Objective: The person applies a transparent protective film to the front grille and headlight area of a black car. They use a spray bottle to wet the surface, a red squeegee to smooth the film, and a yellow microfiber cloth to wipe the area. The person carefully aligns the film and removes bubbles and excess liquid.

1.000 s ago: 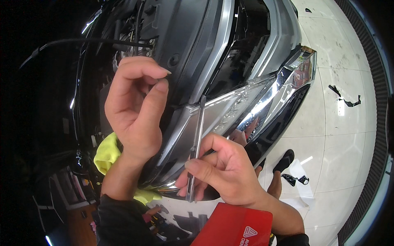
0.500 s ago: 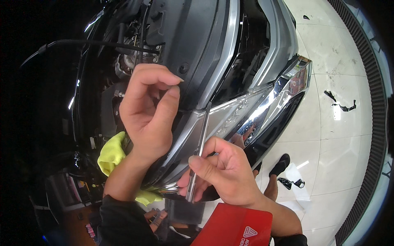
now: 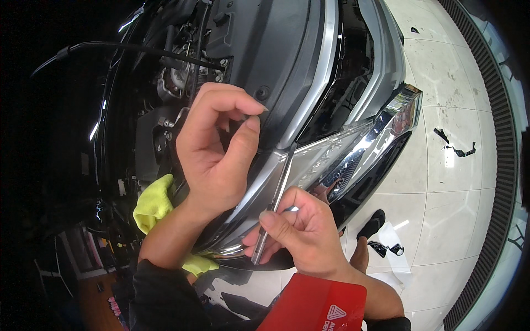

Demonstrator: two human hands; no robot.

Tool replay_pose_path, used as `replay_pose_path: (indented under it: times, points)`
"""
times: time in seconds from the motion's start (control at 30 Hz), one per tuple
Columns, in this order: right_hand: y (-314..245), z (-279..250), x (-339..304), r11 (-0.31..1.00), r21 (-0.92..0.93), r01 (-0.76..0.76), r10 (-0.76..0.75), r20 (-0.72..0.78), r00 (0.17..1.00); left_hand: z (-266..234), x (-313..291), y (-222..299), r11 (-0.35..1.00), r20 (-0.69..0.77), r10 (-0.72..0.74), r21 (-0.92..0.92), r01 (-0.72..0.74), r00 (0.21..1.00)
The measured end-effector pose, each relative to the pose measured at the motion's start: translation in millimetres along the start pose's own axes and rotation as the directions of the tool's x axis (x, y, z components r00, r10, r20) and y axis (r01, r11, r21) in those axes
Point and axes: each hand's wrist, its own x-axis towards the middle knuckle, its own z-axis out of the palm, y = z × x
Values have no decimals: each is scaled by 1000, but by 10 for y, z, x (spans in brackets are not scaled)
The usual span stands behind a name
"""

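My right hand [image 3: 306, 229] is closed around a slim silver utility knife [image 3: 274, 207], thumb along its body. The knife slants upward, and its dark tip is at the seam by the end of the silver trim strip [image 3: 309, 88] at the car's front. My left hand [image 3: 218, 146] hovers over the edge of the engine bay, thumb and forefinger pinched together. Anything between those fingertips is too fine to make out. Under and beside the knife lies the headlight [image 3: 326, 151], with wrinkled clear film on its surface.
The engine bay [image 3: 182, 83] is uncovered at the upper left. A yellow-green cloth [image 3: 153, 204] lies by my left forearm. A flat red card-like piece [image 3: 312, 303] fills the bottom middle. Black scraps [image 3: 464, 150] lie on the tiled floor [image 3: 447, 220]; another person's shoe [image 3: 372, 223] shows there.
The car has shifted slightly right in view, and both hands with it, the left more. The knife tip stays at the seam. Another person's hand at the lower left is gone from sight.
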Motion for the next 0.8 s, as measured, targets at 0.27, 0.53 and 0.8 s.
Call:
replay_pose_path:
  times: [0.27, 0.53, 0.8]
  points:
    - [37, 16, -16, 1000, -2, 3, -3, -46, 999, 4, -6, -26, 1000, -5, -12, 10, 12, 1000]
    - [90, 155, -54, 997, 76, 11, -6, -70, 998, 11, 24, -41, 1000, -19, 19, 17, -19, 1000]
    - [-50, 258, -89, 983, 169, -65, 78, -70, 994, 29, 27, -37, 999, -48, 27, -23, -28, 998]
